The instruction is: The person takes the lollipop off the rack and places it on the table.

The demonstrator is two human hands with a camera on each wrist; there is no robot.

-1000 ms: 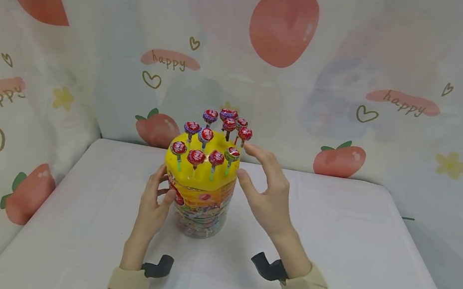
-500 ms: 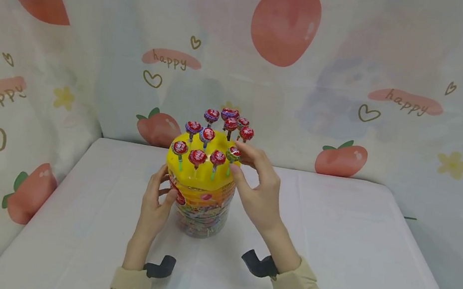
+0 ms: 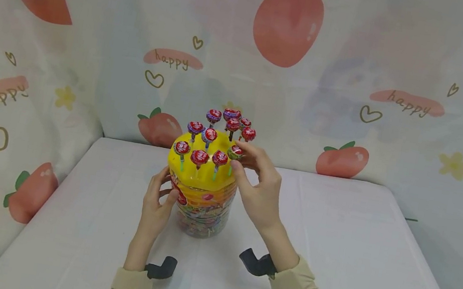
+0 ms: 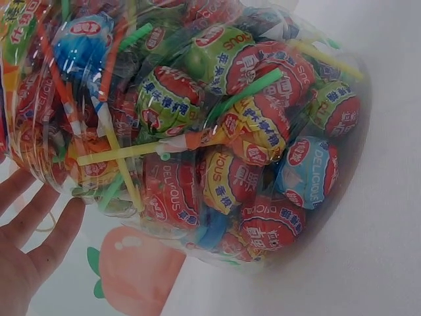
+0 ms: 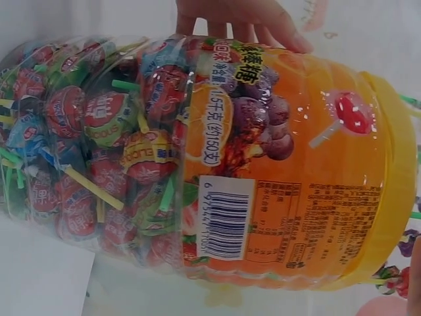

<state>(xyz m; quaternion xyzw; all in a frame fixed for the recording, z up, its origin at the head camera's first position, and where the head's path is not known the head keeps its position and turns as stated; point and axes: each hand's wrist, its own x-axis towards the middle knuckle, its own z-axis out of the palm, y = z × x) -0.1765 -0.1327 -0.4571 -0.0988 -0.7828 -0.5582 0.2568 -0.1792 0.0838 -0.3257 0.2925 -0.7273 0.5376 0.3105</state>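
A clear plastic jar (image 3: 201,221) stands upright on the white tabletop (image 3: 332,256), a little left of the middle and toward the far edge. Its ribbed lower wall shows a tight jumble of wrapped lollipops (image 4: 170,102) inside, in red, green, blue and yellow, with green, yellow and orange sticks lying at all angles. Around its upper part runs a glossy orange label (image 5: 309,164) printed with purple grapes, a red lollipop, dark lettering and a barcode (image 5: 223,220). The bright yellow lid (image 3: 204,183) bears upright lollipops (image 3: 199,156) with red-topped heads, some wrapped partly in purple. The left hand (image 3: 156,209) rests against the jar's left side, its fingers spread apart. The right hand (image 3: 262,188) pinches a green-and-red lollipop (image 3: 235,152) at the lid's near right between thumb and forefinger.
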